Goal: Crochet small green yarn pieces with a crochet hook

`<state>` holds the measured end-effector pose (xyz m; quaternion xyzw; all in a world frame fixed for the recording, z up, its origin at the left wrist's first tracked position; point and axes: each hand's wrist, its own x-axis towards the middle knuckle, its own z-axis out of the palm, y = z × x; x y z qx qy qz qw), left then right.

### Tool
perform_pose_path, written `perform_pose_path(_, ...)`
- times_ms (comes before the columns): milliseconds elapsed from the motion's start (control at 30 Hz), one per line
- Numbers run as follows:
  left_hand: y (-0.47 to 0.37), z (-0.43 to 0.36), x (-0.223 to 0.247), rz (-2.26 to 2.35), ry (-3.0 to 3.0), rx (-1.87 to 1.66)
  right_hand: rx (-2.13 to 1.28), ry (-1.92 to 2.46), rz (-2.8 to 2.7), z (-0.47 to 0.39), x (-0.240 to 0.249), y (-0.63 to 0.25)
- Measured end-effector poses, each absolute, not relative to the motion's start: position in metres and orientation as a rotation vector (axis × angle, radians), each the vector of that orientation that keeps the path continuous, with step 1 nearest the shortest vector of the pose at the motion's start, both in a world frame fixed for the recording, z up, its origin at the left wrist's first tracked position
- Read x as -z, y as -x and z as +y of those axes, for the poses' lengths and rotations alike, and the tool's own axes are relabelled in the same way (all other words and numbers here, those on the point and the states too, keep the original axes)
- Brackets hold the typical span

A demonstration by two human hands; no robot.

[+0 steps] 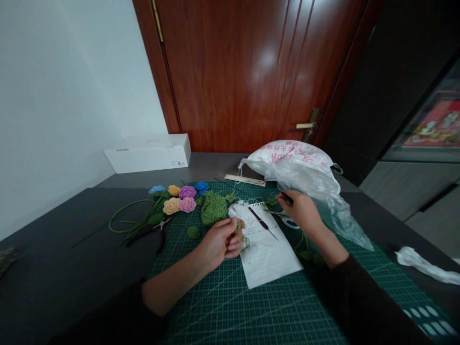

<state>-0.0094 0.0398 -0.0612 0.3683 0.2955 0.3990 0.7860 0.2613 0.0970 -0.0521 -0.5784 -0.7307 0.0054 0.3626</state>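
Observation:
My left hand is closed around a small piece of green yarn work, and a loop of yarn hangs beside its fingers. Just behind it lies a ball of green yarn. To the right, my right hand pinches a dark slender tool, mostly hidden by the fingers. Between the hands, a sheet of paper with writing rests on the green cutting mat. A dark-handled tool with a thin metal tip lies across the paper. White-handled scissors sit beside my right hand.
Crocheted flowers on green stems lie at left, near black-handled pliers. A green leaf lies on the mat. Behind are a ruler, a white box and a stuffed plastic bag. Crumpled white plastic lies far right.

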Motion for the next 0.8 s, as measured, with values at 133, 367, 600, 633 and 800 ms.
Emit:
perform_pose_path(133, 0.010, 0.041, 0.062, 0.640, -0.789, -0.869, -0.042, 1.470, -1.847, 0.094, 0.046, -0.271)
perform_pose_path(367, 0.008, 0.040, 0.062, 0.652, -0.795, -0.863, -0.134, 1.287, -2.087, 0.079, 0.052, -0.205)
perform_pose_path(600, 0.005, 0.041, 0.061, 0.682, -0.812, -0.865, -0.074, 1.333, -2.244, 0.077, 0.057, -0.170)
perform_pose_path(633, 0.005, 0.041, 0.061, 0.686, -0.815, -0.869, -0.072, 1.345, -2.244, 0.078, 0.057, -0.170)
perform_pose_path(800, 0.007, 0.042, 0.059, 0.708, -0.834, -0.929, -0.102, 1.380, -2.156, 0.083, 0.055, -0.182)
